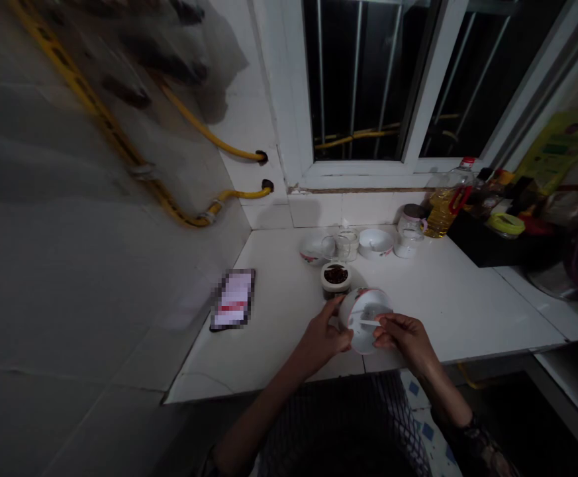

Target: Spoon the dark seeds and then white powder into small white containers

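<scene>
My left hand (324, 336) grips the left side of a white bowl (364, 341) with a pink rim and floral pattern, which is tilted toward me near the counter's front edge. Between the fingers of my right hand (404, 334) is the handle of a small white spoon (367, 322), which reaches into the bowl. What lies in the bowl is too dim to make out. Just behind it stands a jar (336, 278) with a pale rim, filled with something dark reddish-brown.
Farther back are two white bowls (376, 242), a glass jar (347, 245) and a lidded jar (410, 232). An oil bottle (448, 202) stands to their right, near other bottles. A phone (234, 299) lies at the left, beside the tiled wall (120, 298).
</scene>
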Available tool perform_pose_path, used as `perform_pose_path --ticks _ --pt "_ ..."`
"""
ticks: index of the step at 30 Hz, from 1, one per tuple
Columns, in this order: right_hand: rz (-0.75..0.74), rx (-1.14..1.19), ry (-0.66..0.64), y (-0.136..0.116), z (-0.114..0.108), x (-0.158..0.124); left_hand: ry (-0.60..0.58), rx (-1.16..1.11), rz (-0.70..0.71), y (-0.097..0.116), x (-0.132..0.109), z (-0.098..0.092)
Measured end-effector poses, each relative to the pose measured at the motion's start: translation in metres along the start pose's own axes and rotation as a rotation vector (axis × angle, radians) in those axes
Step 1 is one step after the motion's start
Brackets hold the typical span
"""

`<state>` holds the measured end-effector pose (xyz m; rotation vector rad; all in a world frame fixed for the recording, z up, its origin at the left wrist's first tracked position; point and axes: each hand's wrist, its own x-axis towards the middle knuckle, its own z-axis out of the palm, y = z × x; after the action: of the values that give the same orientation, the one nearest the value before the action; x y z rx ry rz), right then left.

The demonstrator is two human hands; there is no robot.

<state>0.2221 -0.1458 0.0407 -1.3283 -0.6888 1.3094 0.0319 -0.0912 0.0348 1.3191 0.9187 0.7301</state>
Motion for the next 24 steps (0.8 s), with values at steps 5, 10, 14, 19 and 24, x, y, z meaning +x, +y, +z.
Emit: perform_pose_path --ticks 5,10,14,19,24 --pt "-0.060 0.036 0.028 -0.006 0.003 -0.003 -0.027 -0.105 -0.050 -0.003 0.002 -0.006" --pt "-0.102 -0.008 0.045 -0.013 -0.010 -0.008 -0.048 -0.201 -0.067 -0.014 0.006 -0.012" --pt "-0.101 0.006 0.069 -0.021 -0.023 -0.010 -0.118 -0.245 -0.096 -0.023 0.009 -0.011" --pt "-0.176 -0.004 0.091 -0.044 -0.033 -0.002 -0.171 -0.248 -0.103 -0.028 0.015 -0.004" --pt "-0.346 -0.111 0.068 -0.070 -0.019 0.020 -0.187 -0.236 -0.154 -0.026 0.024 0.008"
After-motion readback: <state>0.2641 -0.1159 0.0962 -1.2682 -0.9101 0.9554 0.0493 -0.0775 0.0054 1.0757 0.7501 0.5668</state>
